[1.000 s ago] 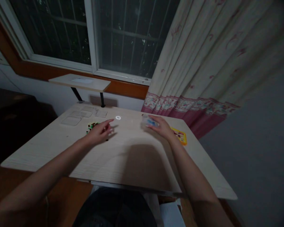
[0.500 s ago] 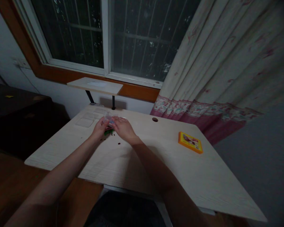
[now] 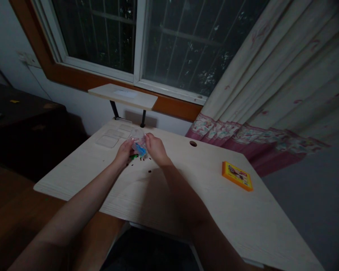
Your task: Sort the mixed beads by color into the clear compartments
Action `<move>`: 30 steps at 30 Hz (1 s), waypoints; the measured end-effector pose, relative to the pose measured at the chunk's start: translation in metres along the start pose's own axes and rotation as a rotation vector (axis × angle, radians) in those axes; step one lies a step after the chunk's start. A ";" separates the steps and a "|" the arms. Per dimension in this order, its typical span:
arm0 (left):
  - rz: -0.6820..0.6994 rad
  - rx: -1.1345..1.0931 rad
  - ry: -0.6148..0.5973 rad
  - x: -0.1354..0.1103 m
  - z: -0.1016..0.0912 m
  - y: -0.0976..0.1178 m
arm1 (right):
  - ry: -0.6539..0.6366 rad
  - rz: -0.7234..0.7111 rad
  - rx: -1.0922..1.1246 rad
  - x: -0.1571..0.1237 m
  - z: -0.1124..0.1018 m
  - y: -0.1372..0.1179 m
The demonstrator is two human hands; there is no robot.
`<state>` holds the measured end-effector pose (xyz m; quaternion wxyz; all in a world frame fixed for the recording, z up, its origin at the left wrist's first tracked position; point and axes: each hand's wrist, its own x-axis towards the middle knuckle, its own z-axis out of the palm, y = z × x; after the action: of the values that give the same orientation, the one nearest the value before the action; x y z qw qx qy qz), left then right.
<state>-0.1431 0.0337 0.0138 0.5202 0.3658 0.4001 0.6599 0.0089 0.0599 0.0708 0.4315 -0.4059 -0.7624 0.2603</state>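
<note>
A clear plastic bag (image 3: 140, 145) with small blue pieces inside is held up between both hands over the table. My left hand (image 3: 124, 151) is closed on the bag's left side. On its right edge, my right hand (image 3: 156, 148) grips it with the fingers bent. Below the bag, small green pieces (image 3: 134, 156) lie in a loose pile, partly hidden by the bag and my left hand. Several tiny dark pieces are scattered about them, and one dark red-brown piece (image 3: 149, 171) lies apart, nearer to me.
Flat clear trays or lids (image 3: 107, 141) lie at the table's back left, near a raised shelf (image 3: 124, 96). A yellow-orange box (image 3: 237, 176) lies on the right of the pale table (image 3: 214, 218). Behind it is a cable hole (image 3: 193, 143). A curtain hangs at the right.
My hands have drawn slightly apart, and the bag between them is spread and shows its blue pieces more. The whole view has shifted, so things appear further right.
</note>
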 end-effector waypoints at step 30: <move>0.571 0.704 -0.265 0.003 -0.014 -0.007 | -0.019 0.026 -0.107 -0.048 -0.029 0.084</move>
<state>-0.1539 0.0359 0.0015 0.2088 0.6963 0.4129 0.5487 0.0819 0.0656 0.0005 0.3984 -0.4357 -0.7741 0.2286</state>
